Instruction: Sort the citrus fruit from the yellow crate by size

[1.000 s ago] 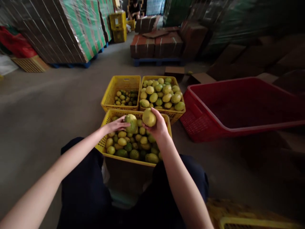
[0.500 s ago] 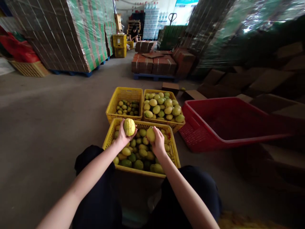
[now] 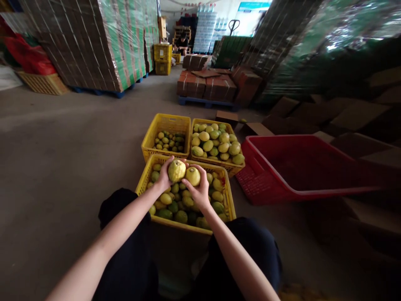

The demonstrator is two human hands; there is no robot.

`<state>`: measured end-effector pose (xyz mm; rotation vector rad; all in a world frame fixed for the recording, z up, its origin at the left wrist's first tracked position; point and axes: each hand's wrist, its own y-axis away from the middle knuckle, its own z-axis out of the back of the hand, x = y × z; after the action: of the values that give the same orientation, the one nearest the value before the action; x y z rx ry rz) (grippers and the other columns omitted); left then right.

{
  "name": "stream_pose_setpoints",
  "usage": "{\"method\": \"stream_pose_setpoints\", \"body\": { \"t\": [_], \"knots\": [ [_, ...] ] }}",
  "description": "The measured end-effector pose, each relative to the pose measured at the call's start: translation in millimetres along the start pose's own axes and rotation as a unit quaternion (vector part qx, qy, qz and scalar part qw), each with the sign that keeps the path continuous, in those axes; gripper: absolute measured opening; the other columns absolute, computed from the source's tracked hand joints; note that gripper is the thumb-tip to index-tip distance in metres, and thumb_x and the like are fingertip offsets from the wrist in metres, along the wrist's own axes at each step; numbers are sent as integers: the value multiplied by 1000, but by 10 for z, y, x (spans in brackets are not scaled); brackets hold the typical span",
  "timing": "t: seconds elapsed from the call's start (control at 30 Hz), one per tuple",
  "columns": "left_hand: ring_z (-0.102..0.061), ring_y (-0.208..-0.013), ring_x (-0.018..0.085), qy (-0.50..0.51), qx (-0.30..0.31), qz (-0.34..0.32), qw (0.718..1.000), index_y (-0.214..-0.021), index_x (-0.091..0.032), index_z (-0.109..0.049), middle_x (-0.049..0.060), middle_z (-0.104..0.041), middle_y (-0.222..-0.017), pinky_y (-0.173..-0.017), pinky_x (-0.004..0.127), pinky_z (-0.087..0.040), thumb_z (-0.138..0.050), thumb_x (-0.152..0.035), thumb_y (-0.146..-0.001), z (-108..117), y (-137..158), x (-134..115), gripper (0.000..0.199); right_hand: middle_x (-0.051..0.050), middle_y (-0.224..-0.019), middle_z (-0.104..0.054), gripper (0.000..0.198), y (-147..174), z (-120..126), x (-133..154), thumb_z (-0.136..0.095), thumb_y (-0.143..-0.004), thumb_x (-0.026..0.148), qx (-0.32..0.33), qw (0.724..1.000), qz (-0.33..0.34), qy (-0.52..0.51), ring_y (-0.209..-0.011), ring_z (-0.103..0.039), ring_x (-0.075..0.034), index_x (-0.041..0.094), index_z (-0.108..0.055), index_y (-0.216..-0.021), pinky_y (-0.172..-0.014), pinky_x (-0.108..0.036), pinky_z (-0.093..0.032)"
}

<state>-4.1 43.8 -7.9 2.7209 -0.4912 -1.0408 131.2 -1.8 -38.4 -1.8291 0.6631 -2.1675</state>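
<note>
Above the near yellow crate [image 3: 231, 196], my left hand [image 3: 164, 177] is closed around a bumpy yellow lemon [image 3: 176, 171]. Beside it, my right hand [image 3: 202, 189] grips a second yellow lemon [image 3: 193, 176], thumb below and fingers over its far side. The two fruits sit side by side, almost or just touching. Many yellow and green lemons [image 3: 181, 216] fill the crate underneath, partly hidden by my hands.
Behind stand a yellow crate [image 3: 146, 142] of small green-yellow fruit and another heaped with large lemons [image 3: 207, 145]. At right lies a red basket [image 3: 250, 184] near loose cardboard [image 3: 291, 113]. Wrapped pallets flank the floor; a person [image 3: 182, 42] crouches far back.
My right hand has moved left with its lemon, bringing it beside the one in my left hand. The left-hand lemon has turned, and the whole view has shifted slightly.
</note>
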Motion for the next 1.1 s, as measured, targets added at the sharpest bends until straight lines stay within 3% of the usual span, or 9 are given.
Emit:
{"method": "stream_pose_setpoints", "body": {
  "t": [0.13,0.3,0.4,0.5,0.63,0.77,0.83,0.97,1.1],
  "knots": [
    [-73,-82,24,-23,13,0,1000,-79,-11,-74,8,-74,-72,-74,29,-56,-63,-34,-79,6,12,-93,26,-10,-126,-62,52,46,19,79,-82,-71,36,7,998,54,33,-123,-55,-31,29,-59,-117,-109,-51,-41],
    [-73,-75,22,-31,-5,-14,999,-74,-13,-73,7,-74,-69,-71,28,-56,-69,-38,-80,-10,-8,-130,26,-10,-119,-64,46,55,6,118,-82,-69,34,2,999,32,33,-114,-59,-31,28,-64,-111,-105,-51,-44],
    [-73,-82,24,-45,-11,-17,999,-88,-12,-76,8,-76,-75,-73,29,-56,-66,-46,-83,-39,-8,-109,36,-8,-113,-65,40,45,-14,120,-77,-74,35,-28,999,-16,18,-108,-60,-28,27,-65,-112,-102,-45,-45],
    [-73,-83,25,-59,-15,13,998,-97,-10,-75,10,-76,-79,-71,30,-57,-55,-47,-89,-57,-5,-45,43,-4,-105,-67,36,22,-33,101,-72,-78,39,-68,992,-107,-15,-96,-61,-22,26,-65,-111,-94,-38,-48],
    [-71,-81,22,-110,-33,80,990,-103,-13,-72,9,-75,-86,-63,28,-57,-61,-35,-87,-13,-41,98,29,1,-88,-66,32,-52,16,-3,-71,-73,43,-124,961,-237,-71,-81,-59,-18,24,-66,-98,-76,-28,-50],
    [-70,-77,20,-157,-70,108,979,-107,-18,-68,7,-74,-92,-57,28,-58,-66,-36,-85,54,-100,169,29,2,-81,-67,28,-146,121,-77,-70,-66,40,-106,926,-328,-153,-72,-59,-17,24,-67,-88,-56,-23,-49],
    [-69,-73,20,-128,-85,121,981,-106,-17,-67,7,-73,-90,-55,28,-58,-67,-37,-84,55,-105,149,30,3,-79,-67,33,-192,159,-42,-72,-64,39,-77,910,-357,-197,-64,-59,-16,25,-66,-93,-46,-22,-46],
    [-69,-66,18,-68,-88,84,990,-103,-20,-66,3,-72,-84,-51,26,-56,-65,-31,-83,-2,-55,74,23,4,-71,-65,42,-267,187,97,-76,-62,41,-38,882,-379,-278,-51,-58,-15,26,-62,-98,-37,-22,-42],
    [-69,-65,19,-29,-103,90,990,-97,-16,-67,7,-71,-79,-48,26,-55,-53,-38,-89,-34,-42,52,27,5,-65,-64,39,-275,157,130,-74,-67,47,-36,887,-372,-273,-48,-59,-15,26,-60,-97,-34,-22,-41]
  ]
}}
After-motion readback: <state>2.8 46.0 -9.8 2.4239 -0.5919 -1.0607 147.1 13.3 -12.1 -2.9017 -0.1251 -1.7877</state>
